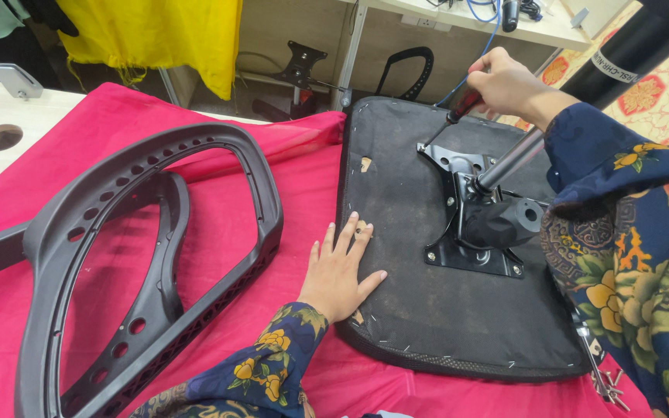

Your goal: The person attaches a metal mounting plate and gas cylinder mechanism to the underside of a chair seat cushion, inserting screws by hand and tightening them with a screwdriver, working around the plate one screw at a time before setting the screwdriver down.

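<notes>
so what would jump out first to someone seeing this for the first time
Probably the upturned chair seat at centre right on the bright red cloth, with a black metal plate on its underside. The right hand holds a screwdriver to the plate's far corner while the left hand lies flat on the seat. A big black chair back frame fills the left.

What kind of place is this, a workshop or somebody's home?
Most likely a small furniture assembly workshop. An upturned chair seat with its metal mounting plate lies on a red cloth over a workbench, beside a black plastic chair back frame.
</notes>
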